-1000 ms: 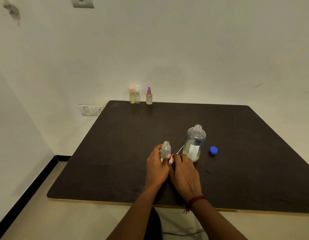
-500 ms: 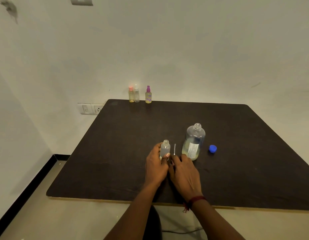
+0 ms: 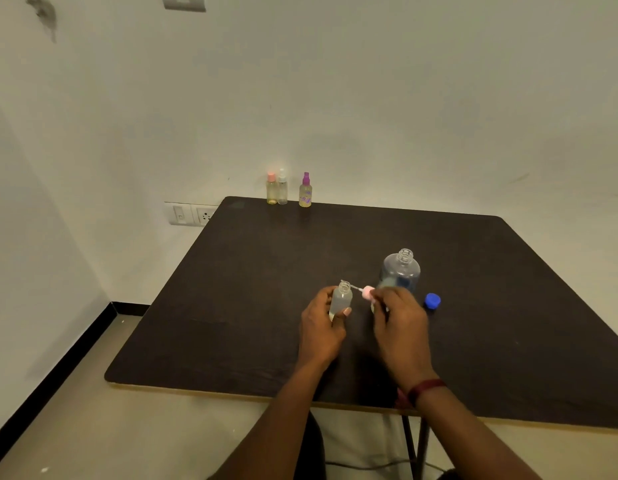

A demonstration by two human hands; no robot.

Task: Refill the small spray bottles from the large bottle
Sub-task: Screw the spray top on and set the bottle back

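Our left hand [image 3: 320, 329] gripped the small spray bottle [image 3: 341, 299] upright near the counter's [image 3: 231, 306] middle, while our right hand [image 3: 401, 323] pinched the pink spray head [image 3: 367, 293], its tube at the open neck. The large bottle [image 3: 401, 270] stood uncapped just behind, with the blue cap [image 3: 432, 301] beside it.

There was one large bottle [image 3: 399, 275]. Small spray bottles numbered four: one open bottle [image 3: 341, 299] just left of the large bottle, and three capped ones far behind it to the left, namely a pink-topped bottle [image 3: 271, 189], a white-topped bottle [image 3: 282, 188] and a purple-topped bottle [image 3: 305, 192]. One blue cap [image 3: 432, 301] lay just right of the large bottle. One pink spray head [image 3: 367, 292] was just left of it. Two hands were close in front of it: the left hand [image 3: 321, 329] and the right hand [image 3: 401, 323].
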